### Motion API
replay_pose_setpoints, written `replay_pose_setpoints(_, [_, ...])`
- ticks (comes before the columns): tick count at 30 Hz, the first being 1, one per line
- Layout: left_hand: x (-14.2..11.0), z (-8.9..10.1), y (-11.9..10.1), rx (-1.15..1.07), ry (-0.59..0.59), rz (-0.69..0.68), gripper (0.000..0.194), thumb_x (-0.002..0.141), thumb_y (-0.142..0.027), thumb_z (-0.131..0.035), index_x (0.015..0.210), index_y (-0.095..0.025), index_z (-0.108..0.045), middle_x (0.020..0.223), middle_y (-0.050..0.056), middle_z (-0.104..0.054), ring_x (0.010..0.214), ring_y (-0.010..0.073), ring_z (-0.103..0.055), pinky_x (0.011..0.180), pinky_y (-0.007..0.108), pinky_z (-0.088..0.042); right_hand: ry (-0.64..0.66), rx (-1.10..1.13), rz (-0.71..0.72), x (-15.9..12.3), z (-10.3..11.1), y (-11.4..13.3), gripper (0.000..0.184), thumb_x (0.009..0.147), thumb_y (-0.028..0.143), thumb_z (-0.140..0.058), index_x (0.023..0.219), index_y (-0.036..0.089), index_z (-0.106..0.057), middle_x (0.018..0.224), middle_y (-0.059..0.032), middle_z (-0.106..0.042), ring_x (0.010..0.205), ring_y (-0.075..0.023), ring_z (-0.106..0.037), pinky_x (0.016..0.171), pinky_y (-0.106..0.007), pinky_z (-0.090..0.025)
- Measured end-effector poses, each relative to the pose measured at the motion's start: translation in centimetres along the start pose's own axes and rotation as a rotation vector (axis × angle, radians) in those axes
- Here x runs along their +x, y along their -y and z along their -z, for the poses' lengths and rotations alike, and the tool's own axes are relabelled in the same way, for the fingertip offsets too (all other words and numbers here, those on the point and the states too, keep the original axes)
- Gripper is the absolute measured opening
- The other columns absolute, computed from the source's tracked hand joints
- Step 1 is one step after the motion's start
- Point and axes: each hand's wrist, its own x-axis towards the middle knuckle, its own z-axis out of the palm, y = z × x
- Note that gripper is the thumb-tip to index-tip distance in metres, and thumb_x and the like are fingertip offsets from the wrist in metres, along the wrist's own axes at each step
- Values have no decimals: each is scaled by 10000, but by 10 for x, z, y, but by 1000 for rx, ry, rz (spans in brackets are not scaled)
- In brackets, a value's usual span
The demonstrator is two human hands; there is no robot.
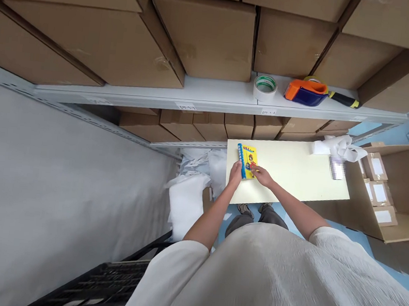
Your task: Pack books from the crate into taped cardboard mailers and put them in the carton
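Observation:
A small yellow spiral notebook (248, 153) with a blue binding edge and a cartoon figure on its cover is held over the pale yellow board (297, 177). My left hand (235, 174) grips the notebook's lower left side by the blue binding. On the right, my right hand (261, 175) has its fingers closed at the cover's lower right edge, around a small reddish patch that may be part of the print. The fingers' undersides are hidden.
Cardboard boxes (209, 36) fill the shelves ahead. A tape roll (265, 88) and an orange-and-blue tape dispenser (306, 92) rest on the shelf edge. To the right stands an open carton (408, 194) holding small boxes; white foam sheets (186, 204) lie at the left.

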Motion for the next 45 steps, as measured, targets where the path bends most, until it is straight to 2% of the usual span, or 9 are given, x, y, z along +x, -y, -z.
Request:
replay_pose_setpoints(3, [1,26,3,145,-88,-31,553,1011,-551,-698,1457,-232,-622,1358,122,-785,1292,264,-745,1051,383,-622,80,-314,38,-1,-11,-12,432,983,379,-650,1377,222,-728,1515,-133,-672,1388,-319,-627,1173,-477,-520])
replay_pose_setpoints(5, [-2,39,9,334,-72,-89,482,1010,-399,-694,1456,-221,-646,1449,133,-745,1385,275,-694,1160,419,-567,139,-519,86,-5,-15,-19,517,996,360,-629,1493,224,-676,1615,-152,-599,1479,-347,-555,1209,-515,-481])
replay_pose_setpoints(10, [-25,55,30,947,167,-307,446,982,-154,-568,1397,-189,-727,1587,126,-656,1536,274,-560,1333,442,-401,231,-853,126,-21,-11,-29,603,1025,359,-566,1620,265,-576,1820,-132,-330,1610,-426,-369,1236,-646,-393])
replay_pose_setpoints(12, [-37,58,37,1135,262,-361,474,985,-157,-558,1430,-199,-717,1653,118,-598,1590,290,-491,1353,475,-366,284,-916,181,-27,-9,-33,654,1021,320,-548,1667,225,-513,1845,-148,-258,1625,-418,-343,1252,-631,-372])
replay_pose_setpoints(16, [-54,63,43,1346,347,-380,632,986,-162,-516,1614,-213,-572,1782,114,-426,1670,334,-351,1381,588,-261,346,-1010,277,-36,-8,-43,804,978,233,-561,1737,73,-348,1856,-222,-141,1675,-416,-257,1320,-565,-292])
replay_pose_setpoints(20, [-55,62,39,1424,359,-328,766,977,-191,-498,1737,-210,-395,1836,115,-309,1705,377,-254,1391,640,-160,371,-1036,289,-33,-17,-45,897,938,236,-610,1749,32,-285,1853,-254,-80,1700,-446,-189,1348,-563,-230])
replay_pose_setpoints(28, [-22,59,10,1495,307,-165,858,983,-262,-506,1796,-237,-235,1880,76,-163,1721,409,-178,1391,654,-107,371,-1022,212,3,-36,-19,920,945,281,-572,1771,69,-229,1867,-189,18,1720,-425,-137,1361,-552,-225])
replay_pose_setpoints(38, [-9,53,-4,1562,307,-91,842,985,-259,-490,1784,-165,-246,1877,128,-147,1694,409,-264,1385,630,-152,414,-1046,136,18,-39,0,959,939,283,-546,1791,76,-159,1866,-151,85,1736,-385,-66,1390,-526,-146])
replay_pose_setpoints(45, [-4,56,-7,1492,262,-158,810,932,-227,-546,1728,-218,-396,1830,150,-308,1692,412,-279,1363,720,-137,325,-995,153,-4,-23,-1,852,986,327,-557,1777,163,-284,1875,-151,-72,1716,-393,-176,1363,-562,-206])
